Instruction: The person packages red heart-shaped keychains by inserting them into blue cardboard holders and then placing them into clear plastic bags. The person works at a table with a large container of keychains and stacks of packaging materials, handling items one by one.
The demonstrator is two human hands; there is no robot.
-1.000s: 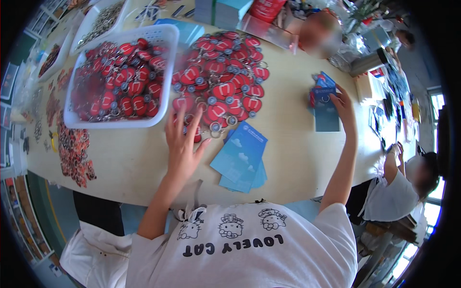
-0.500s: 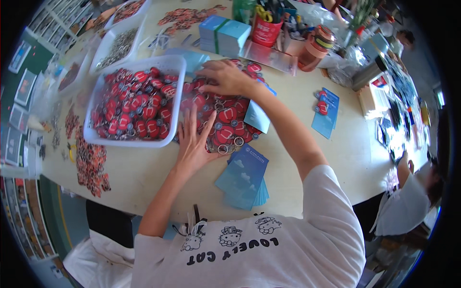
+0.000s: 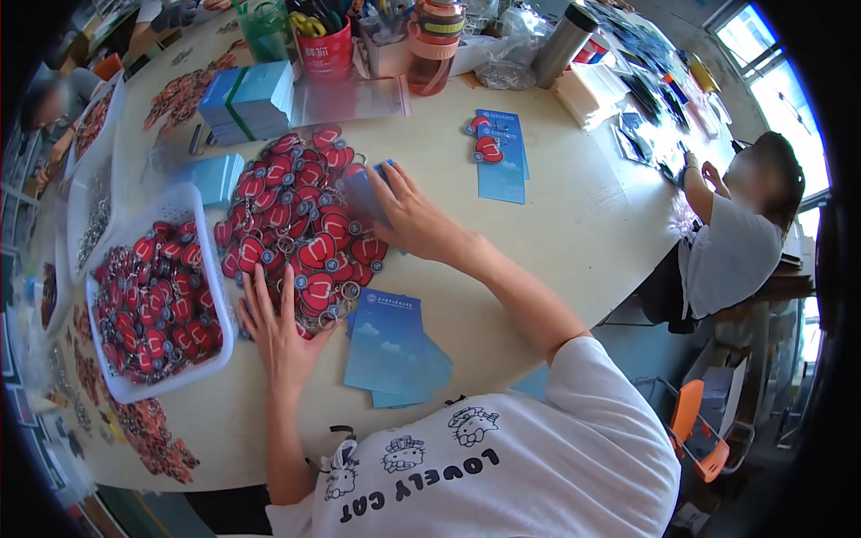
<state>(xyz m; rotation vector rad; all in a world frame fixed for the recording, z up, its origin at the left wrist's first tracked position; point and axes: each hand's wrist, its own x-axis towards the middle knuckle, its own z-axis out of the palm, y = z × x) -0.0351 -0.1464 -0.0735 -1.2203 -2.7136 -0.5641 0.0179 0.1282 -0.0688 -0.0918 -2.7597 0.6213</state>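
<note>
A heap of red keychains [image 3: 314,255] with metal rings and small blue tags lies on the table in front of me. My left hand [image 3: 282,336] rests at its near left edge, fingers spread and fingertips touching the keychains. Along the heap's right side, my right hand [image 3: 408,211] has its fingers curled over a blue card [image 3: 366,195], which is smeared by motion and partly hidden by the fingers. Several blue cards with white clouds [image 3: 386,336] lie fanned out near me, just right of my left hand.
Left stands a white basket [image 3: 224,296] full of keychains. Behind the heap are banded blue cards [image 3: 256,103], another card stack [image 3: 211,179], a red pen cup [image 3: 325,49] and a bottle [image 3: 435,54]. Cards with keychains [image 3: 500,175] lie right. A person [image 3: 731,238] sits far right.
The view has swung to the right. My right hand has come from the far side of the heap to its right edge and taken hold of the blue card there. My left hand stays by the heap.
</note>
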